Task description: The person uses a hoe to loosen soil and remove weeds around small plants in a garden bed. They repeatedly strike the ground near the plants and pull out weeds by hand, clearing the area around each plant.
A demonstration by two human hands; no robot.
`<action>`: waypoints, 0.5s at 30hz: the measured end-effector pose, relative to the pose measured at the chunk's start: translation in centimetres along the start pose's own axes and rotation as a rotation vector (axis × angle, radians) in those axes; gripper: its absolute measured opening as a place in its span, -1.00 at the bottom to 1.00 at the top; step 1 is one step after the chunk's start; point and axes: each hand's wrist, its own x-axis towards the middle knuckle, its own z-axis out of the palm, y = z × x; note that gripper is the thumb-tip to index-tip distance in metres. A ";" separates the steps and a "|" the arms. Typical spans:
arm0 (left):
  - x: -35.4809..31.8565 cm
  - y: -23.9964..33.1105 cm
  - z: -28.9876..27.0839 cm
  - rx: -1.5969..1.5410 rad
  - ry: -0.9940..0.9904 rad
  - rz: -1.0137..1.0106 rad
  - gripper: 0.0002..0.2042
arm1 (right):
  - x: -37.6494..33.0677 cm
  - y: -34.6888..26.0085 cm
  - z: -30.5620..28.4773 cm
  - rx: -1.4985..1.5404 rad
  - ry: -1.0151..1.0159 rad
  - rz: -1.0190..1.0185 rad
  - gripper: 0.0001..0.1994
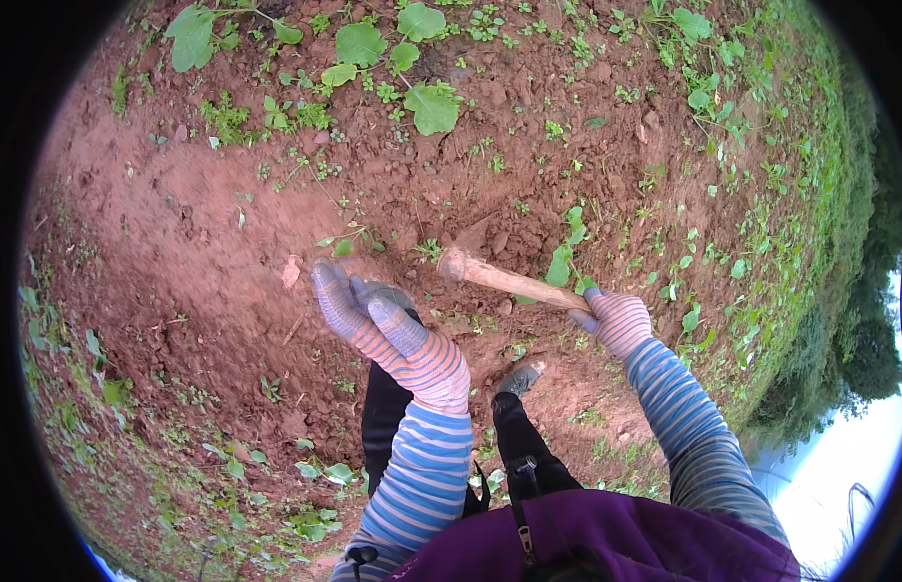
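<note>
Here the right hand (618, 320) grips a wooden hoe handle (514, 281), its head sunk in red soil (179, 242) at twelve o'clock; the left hand (398, 339) hovers half-spread, broad-leaved seedlings (393, 58) beyond, small weeds (567, 254) beside the handle

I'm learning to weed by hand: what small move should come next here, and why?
Probably reach the left hand down to the small weed just ahead. Its fingers are open and empty, while the right hand grips the hoe handle, whose head sits in the red soil.
</note>
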 end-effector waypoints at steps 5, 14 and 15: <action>-0.6 0.7 1.1 -0.039 -0.012 -0.030 -0.48 | 0.4 -2.8 -2.4 0.076 0.121 -0.174 -0.58; -4.8 2.0 3.2 0.017 -0.295 0.217 -0.44 | 1.6 -0.1 -2.0 -0.037 0.038 -0.043 -0.62; -5.8 2.4 3.2 0.042 -0.376 0.300 -0.46 | 0.4 0.9 -2.3 -0.033 0.037 0.027 -0.62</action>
